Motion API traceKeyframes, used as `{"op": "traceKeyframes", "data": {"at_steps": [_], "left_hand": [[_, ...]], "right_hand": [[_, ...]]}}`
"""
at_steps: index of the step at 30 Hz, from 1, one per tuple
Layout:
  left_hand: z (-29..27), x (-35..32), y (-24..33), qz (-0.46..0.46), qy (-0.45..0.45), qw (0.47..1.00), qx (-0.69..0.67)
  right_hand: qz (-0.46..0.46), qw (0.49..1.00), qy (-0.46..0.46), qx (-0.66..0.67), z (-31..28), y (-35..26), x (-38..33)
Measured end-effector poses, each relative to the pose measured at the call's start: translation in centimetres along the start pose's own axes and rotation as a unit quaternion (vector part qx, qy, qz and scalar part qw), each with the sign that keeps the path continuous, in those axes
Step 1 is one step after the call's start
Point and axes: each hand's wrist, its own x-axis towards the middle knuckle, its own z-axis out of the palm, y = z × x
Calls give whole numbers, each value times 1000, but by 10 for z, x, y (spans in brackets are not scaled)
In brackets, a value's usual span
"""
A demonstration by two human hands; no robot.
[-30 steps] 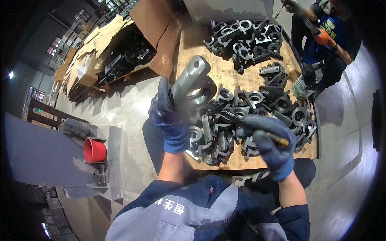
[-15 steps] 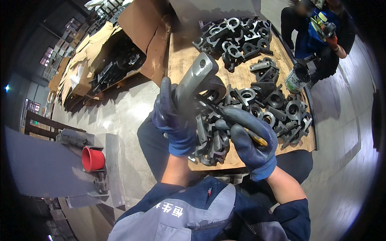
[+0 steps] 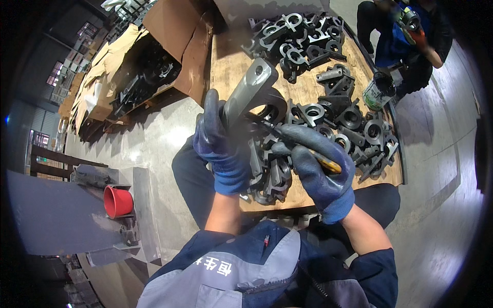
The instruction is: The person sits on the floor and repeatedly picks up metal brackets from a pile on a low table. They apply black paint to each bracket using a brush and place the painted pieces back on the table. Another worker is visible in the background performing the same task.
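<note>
My left hand (image 3: 218, 141), in a blue coated glove, is wrapped round a grey metal bracket (image 3: 251, 87) with a drilled arm and a round ring. The bracket is held tilted above the wooden board. In my gloved right hand (image 3: 323, 169) is a slim hand tool (image 3: 327, 163) with a yellow and black handle. Its dark front end points left to the ring's lower edge; whether it touches the metal I cannot tell. Below and beyond my hands lie more such brackets (image 3: 351, 118), heaped on the board (image 3: 233, 66).
A bucket (image 3: 379, 92) stands at the board's right edge, beside a co-worker (image 3: 411, 46) who holds a metal part. At left are a torn cardboard box (image 3: 177, 41) with dark parts and a red bucket (image 3: 118, 201). Another bracket heap (image 3: 298, 43) lies at the far end.
The bracket has turned slightly in my left hand, and its ring opening shows more. My right hand and tool have shifted slightly left. The co-worker's metal part has moved up.
</note>
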Motion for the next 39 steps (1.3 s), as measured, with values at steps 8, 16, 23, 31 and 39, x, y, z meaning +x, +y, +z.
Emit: {"op": "traceKeyframes", "data": {"at_steps": [8, 16, 23, 31, 39], "left_hand": [[-1, -1, 6, 18, -17, 993, 112], [2, 2, 1, 31, -31, 997, 57], [5, -5, -9, 52, -41, 991, 117], [5, -3, -4, 38, -57, 996, 50], [5, -4, 0, 30, -83, 996, 18]], "right_hand": [[-31, 997, 7, -64, -5, -3, 7], [-63, 989, -15, -135, -11, -6, 13], [-133, 961, -47, -240, -8, -1, 12], [-191, 938, -57, -285, -8, 4, 12], [-203, 917, -77, -335, -7, -6, 13]]}}
